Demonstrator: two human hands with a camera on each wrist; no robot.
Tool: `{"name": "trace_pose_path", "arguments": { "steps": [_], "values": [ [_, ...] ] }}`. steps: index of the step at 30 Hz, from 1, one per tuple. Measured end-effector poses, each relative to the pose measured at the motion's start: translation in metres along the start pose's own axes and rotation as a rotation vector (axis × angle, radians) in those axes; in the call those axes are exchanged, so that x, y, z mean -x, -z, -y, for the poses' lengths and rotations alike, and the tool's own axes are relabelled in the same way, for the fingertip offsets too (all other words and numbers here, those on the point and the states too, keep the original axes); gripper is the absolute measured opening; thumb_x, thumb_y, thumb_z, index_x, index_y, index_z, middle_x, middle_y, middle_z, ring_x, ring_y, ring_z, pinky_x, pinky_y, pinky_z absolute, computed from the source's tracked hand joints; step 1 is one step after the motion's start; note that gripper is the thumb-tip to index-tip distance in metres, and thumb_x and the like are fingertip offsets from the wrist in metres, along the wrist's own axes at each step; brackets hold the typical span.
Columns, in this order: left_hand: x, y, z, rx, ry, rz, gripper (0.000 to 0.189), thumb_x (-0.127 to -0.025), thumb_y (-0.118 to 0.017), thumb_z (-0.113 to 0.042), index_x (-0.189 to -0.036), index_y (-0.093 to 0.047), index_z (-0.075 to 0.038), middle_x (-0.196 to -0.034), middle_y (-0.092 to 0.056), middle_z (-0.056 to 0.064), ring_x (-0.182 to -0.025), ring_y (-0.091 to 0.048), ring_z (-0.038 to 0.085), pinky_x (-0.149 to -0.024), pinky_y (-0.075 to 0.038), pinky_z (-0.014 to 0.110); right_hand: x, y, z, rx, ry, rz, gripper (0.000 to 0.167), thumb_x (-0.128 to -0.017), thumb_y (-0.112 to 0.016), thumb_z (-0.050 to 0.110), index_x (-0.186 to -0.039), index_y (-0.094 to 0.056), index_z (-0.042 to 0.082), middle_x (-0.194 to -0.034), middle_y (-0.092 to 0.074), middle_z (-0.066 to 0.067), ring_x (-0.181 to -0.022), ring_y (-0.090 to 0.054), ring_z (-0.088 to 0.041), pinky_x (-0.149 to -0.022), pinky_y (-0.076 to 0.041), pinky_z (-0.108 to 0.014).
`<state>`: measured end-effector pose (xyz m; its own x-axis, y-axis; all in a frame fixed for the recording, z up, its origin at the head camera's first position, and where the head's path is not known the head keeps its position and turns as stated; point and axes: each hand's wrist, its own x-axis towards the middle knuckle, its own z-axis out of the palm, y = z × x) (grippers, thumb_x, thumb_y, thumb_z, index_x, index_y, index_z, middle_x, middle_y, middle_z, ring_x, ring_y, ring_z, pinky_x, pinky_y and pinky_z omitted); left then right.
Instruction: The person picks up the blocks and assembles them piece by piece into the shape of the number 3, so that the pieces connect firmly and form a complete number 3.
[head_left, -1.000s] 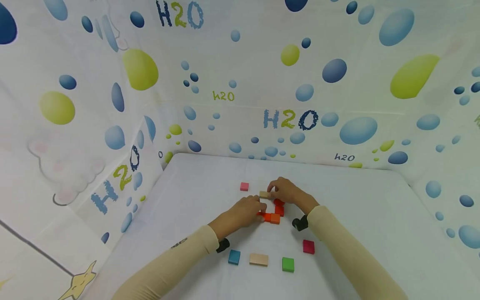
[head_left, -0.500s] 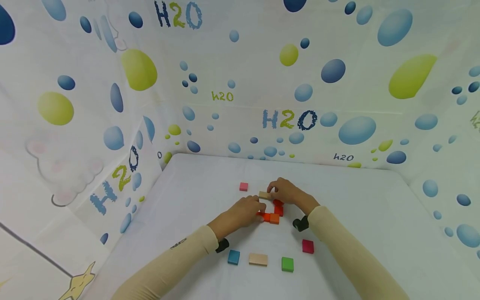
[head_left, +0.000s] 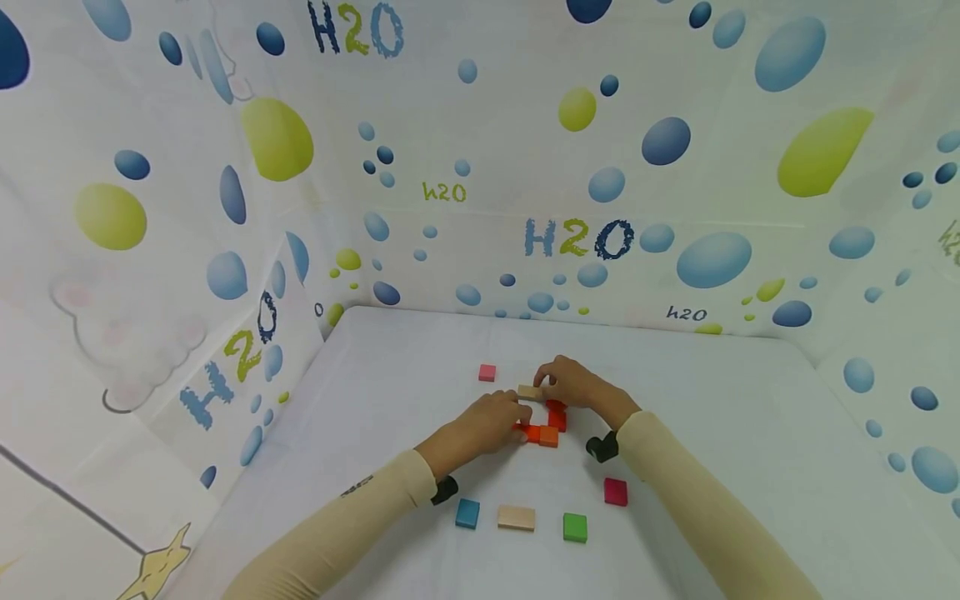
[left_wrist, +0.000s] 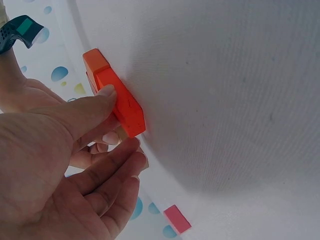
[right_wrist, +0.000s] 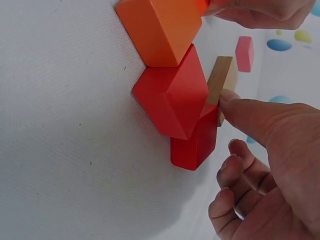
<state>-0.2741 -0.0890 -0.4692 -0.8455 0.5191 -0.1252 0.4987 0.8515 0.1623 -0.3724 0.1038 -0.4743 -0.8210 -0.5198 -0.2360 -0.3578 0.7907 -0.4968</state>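
Head view: the left hand [head_left: 480,423] pinches an elongated orange-red block [head_left: 532,433]; beyond its fingers, the right hand [head_left: 573,383] pinches a flat tan wooden block [head_left: 528,392].

Left wrist view: thumb on the orange-red block's face; an orange block [left_wrist: 95,61] abuts it above the thumb. A pink block [left_wrist: 177,219] lies apart, below the fingertips.

Right wrist view: thumb on the tan wooden block, three fingers curled clear; two touching red blocks [right_wrist: 172,95] stand beside the thumb.
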Motion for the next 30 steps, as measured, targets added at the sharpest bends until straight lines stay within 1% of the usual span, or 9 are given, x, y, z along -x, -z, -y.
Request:
{"name": "trace_pose_path", "arguments": {
  "steps": [6,11,16,24,30],
  "values": [
    [-0.0007,-0.0010,0.0008,0.002,0.001,0.001,0.024,-0.096,-0.079,-0.034,-0.117,-0.076,-0.022,-0.123,-0.070,0.004,-0.112,-0.062,0.019,-0.099,-0.056,0.038,-0.0005,-0.0007,-0.0011,0.017,0.017,0.003,0.019,-0.100,-0.075,0.022,-0.118,-0.076,0.015,-0.111,-0.061,-0.010,-0.096,-0.057,-0.021,-0.076,-0.056,-0.029],
    [-0.0023,-0.0033,0.0027,-0.006,-0.011,-0.009,0.024,-0.096,-0.079,-0.034,-0.117,-0.076,-0.023,-0.123,-0.070,0.004,-0.110,-0.063,0.019,-0.098,-0.057,0.037,-0.0002,-0.0009,-0.0020,0.005,-0.011,0.012,0.019,-0.100,-0.074,0.024,-0.118,-0.076,0.017,-0.111,-0.061,-0.009,-0.096,-0.057,-0.021,-0.077,-0.055,-0.029],
    [-0.0035,-0.0046,0.0036,-0.011,-0.016,-0.012,0.024,-0.096,-0.079,-0.034,-0.118,-0.076,-0.023,-0.123,-0.070,0.004,-0.109,-0.063,0.019,-0.097,-0.057,0.036,-0.0012,-0.0011,-0.0032,0.000,-0.021,0.014,0.019,-0.100,-0.074,0.024,-0.118,-0.076,0.017,-0.111,-0.061,-0.008,-0.096,-0.057,-0.021,-0.078,-0.056,-0.029],
    [-0.0031,-0.0034,0.0021,-0.008,-0.017,-0.004,0.023,-0.096,-0.079,-0.033,-0.116,-0.076,-0.022,-0.119,-0.069,0.004,-0.105,-0.062,0.018,-0.095,-0.057,0.035,-0.0001,-0.0011,-0.0029,-0.015,-0.029,0.026,0.019,-0.100,-0.074,0.024,-0.119,-0.075,0.017,-0.111,-0.059,-0.008,-0.096,-0.056,-0.021,-0.079,-0.055,-0.030],
    [-0.0034,-0.0035,0.0019,-0.010,-0.012,-0.008,0.023,-0.096,-0.080,-0.033,-0.115,-0.076,-0.022,-0.117,-0.069,0.004,-0.104,-0.063,0.017,-0.094,-0.057,0.034,0.0011,-0.0010,-0.0010,-0.005,-0.020,0.028,0.020,-0.100,-0.075,0.024,-0.119,-0.076,0.017,-0.110,-0.060,-0.008,-0.096,-0.056,-0.020,-0.079,-0.055,-0.030]
  ]
}}
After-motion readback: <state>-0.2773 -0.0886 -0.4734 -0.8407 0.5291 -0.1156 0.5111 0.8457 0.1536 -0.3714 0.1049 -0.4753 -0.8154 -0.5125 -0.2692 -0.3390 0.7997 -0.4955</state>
